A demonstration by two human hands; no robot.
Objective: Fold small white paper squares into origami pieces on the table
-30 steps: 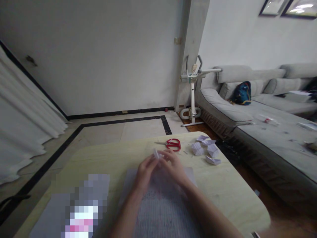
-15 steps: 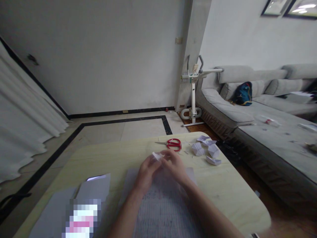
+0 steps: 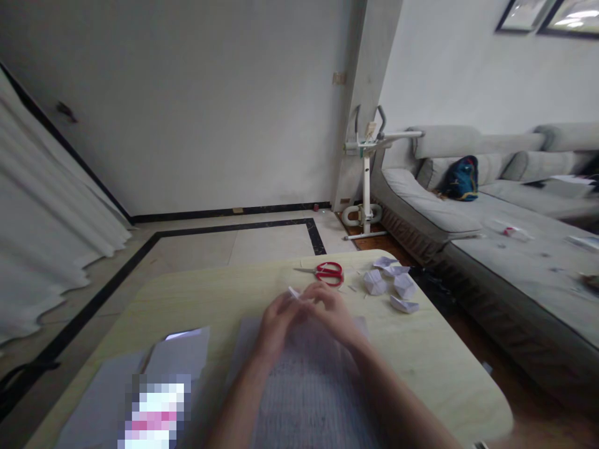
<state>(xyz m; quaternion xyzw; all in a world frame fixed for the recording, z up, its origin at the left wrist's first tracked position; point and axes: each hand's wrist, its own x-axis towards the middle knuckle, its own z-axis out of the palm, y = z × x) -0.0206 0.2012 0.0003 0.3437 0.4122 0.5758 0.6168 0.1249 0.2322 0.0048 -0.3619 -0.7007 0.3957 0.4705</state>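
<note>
My left hand [image 3: 277, 321] and my right hand [image 3: 330, 312] meet above the far edge of a large written sheet [image 3: 313, 399]. Between their fingertips they pinch a small folded white paper [image 3: 294, 293], mostly covered by the fingers. Just beyond my right hand lie scissors with red handles [image 3: 330, 273], their blades pointing left. Several folded paper pieces [image 3: 375, 282] rest at the table's far right corner, and small paper scraps [image 3: 352, 289] are scattered near the scissors.
On the left of the pale wooden table [image 3: 187, 299] are white sheets [image 3: 100, 386] and a lit, blurred-out screen [image 3: 154, 415]. A grey sofa [image 3: 505, 262] runs along the right, and an exercise machine [image 3: 366, 174] stands beyond the table.
The folded paper has turned between my fingers and shows less of its face, now a narrow edge. My right fingers have curled in a little closer to it.
</note>
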